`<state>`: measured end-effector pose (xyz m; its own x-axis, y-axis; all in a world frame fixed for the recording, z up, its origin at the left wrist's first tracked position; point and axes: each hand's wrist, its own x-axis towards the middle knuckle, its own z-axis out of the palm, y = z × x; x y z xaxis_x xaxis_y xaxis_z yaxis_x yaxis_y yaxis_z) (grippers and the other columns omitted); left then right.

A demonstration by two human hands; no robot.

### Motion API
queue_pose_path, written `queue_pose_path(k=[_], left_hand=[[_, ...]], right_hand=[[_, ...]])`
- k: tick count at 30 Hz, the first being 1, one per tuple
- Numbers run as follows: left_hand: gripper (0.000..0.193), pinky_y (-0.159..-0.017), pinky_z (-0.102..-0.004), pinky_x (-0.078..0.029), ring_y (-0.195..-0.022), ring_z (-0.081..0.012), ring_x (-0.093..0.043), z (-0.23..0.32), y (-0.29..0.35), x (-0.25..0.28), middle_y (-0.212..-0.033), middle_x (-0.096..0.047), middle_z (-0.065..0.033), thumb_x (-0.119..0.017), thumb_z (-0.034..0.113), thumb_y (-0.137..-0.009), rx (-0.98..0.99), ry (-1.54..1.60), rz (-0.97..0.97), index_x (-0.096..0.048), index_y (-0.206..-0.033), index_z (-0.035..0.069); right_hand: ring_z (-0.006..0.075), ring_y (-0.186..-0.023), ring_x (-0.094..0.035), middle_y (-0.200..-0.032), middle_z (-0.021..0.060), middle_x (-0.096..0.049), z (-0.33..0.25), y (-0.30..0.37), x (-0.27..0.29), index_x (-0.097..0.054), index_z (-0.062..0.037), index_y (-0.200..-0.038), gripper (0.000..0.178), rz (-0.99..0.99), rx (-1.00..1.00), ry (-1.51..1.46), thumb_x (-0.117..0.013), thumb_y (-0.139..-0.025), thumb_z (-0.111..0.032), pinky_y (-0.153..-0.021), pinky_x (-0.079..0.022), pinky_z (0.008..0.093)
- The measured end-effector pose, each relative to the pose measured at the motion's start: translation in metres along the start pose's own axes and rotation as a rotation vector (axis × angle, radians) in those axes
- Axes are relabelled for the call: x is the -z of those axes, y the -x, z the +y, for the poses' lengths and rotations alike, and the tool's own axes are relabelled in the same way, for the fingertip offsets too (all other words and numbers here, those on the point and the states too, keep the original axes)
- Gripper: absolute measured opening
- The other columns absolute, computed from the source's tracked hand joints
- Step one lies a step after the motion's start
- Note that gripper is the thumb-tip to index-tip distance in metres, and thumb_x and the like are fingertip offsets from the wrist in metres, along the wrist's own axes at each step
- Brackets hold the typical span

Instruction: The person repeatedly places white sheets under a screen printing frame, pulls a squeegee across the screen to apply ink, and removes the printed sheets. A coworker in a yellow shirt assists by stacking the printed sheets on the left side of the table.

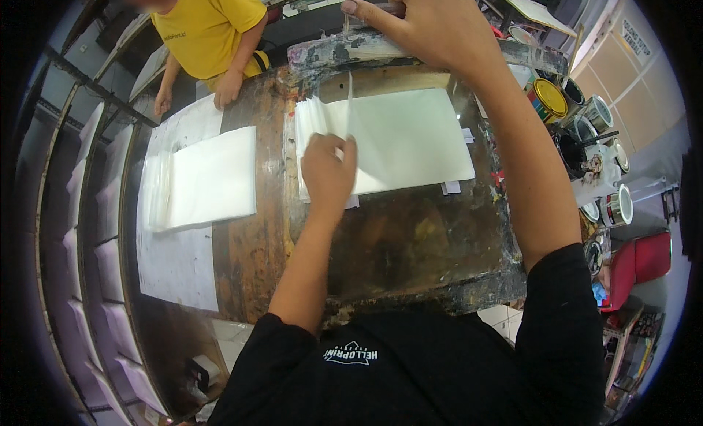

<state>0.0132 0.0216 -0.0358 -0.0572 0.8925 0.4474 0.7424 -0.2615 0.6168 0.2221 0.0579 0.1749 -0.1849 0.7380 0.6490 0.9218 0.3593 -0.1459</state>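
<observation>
On the paint-stained work table (410,258) in front of me lies a stack of thin white sheets (410,140), its left end bunched into folds. My left hand (327,170) is closed at that left end, pinching a sheet whose edge stands lifted and slightly blurred. At the far side, my right hand (447,27) grips a dark wooden bar (377,10), which looks like the edge of a raised frame; its thumb lies along the bar. Below the bar runs a thick, paint-crusted beam (351,54). My right fingers are partly out of view.
A second white stack (212,181) rests on a large paper (176,265) at left. Beyond it stands a person in a yellow shirt (212,27). A rack (110,206) holds sheets far left. Paint cans (549,96) and a red chair (637,268) are at right.
</observation>
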Motion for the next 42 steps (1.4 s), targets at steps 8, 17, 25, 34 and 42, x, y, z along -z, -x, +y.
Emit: queue_pose_path(k=[8, 17, 25, 34, 42], left_hand=[[0.029, -0.074, -0.0334, -0.048, -0.078, -0.0166, -0.060, -0.133, -0.037, 0.080, -0.081, -0.068, -0.0089, -0.077, 0.027, -0.095, 0.124, 0.220, 0.105, -0.075, -0.092, -0.001], [0.053, -0.121, -0.0501, -0.035, -0.143, -0.0382, -0.046, 0.005, 0.024, -0.027, -0.152, -0.052, -0.0184, -0.068, 0.032, -0.102, -0.391, 0.035, -0.311, -0.055, -0.148, 0.011], [0.067, -0.122, -0.0727, -0.005, -0.157, -0.0461, -0.020, 0.045, 0.072, -0.134, -0.169, -0.029, -0.0206, -0.040, 0.052, -0.108, -0.416, -0.294, -0.499, -0.039, -0.161, 0.011], [0.066, -0.121, -0.0729, -0.005, -0.157, -0.0462, -0.020, 0.054, 0.074, -0.138, -0.170, -0.027, -0.0207, -0.038, 0.050, -0.109, -0.402, -0.292, -0.508, -0.038, -0.161, 0.011], [0.061, -0.122, -0.0727, -0.005, -0.157, -0.0444, -0.022, 0.058, 0.076, -0.139, -0.169, -0.029, -0.0192, -0.041, 0.046, -0.108, -0.392, -0.257, -0.475, -0.042, -0.159, 0.013]], right_hand=[[0.0382, -0.068, -0.069, -0.064, 0.0227, -0.066, -0.001, -0.003, 0.007, -0.070, 0.0044, -0.068, 0.081, -0.074, 0.010, 0.017, -0.050, -0.096, -0.069, -0.072, -0.052, 0.0483], [0.0418, -0.071, -0.069, -0.068, 0.0266, -0.068, 0.009, -0.024, 0.004, -0.070, 0.0078, -0.068, 0.085, 0.058, 0.081, 0.016, -0.046, -0.098, -0.068, -0.074, -0.055, 0.0508], [0.0427, -0.078, -0.071, -0.076, 0.0285, -0.070, -0.010, -0.031, 0.030, -0.073, 0.0067, -0.072, 0.079, -0.310, -0.151, 0.035, -0.045, -0.099, -0.063, -0.077, -0.057, 0.0517], [0.0432, -0.083, -0.072, -0.085, 0.0283, -0.073, -0.006, -0.025, 0.025, -0.076, 0.0071, -0.085, 0.076, -0.121, -0.123, 0.010, -0.046, -0.101, -0.060, -0.080, -0.059, 0.0486], [0.0369, -0.076, -0.073, -0.081, 0.0264, -0.073, 0.009, -0.038, 0.027, -0.075, 0.0070, -0.083, 0.081, -0.269, -0.003, 0.012, -0.040, -0.103, -0.063, -0.075, -0.059, 0.0464]])
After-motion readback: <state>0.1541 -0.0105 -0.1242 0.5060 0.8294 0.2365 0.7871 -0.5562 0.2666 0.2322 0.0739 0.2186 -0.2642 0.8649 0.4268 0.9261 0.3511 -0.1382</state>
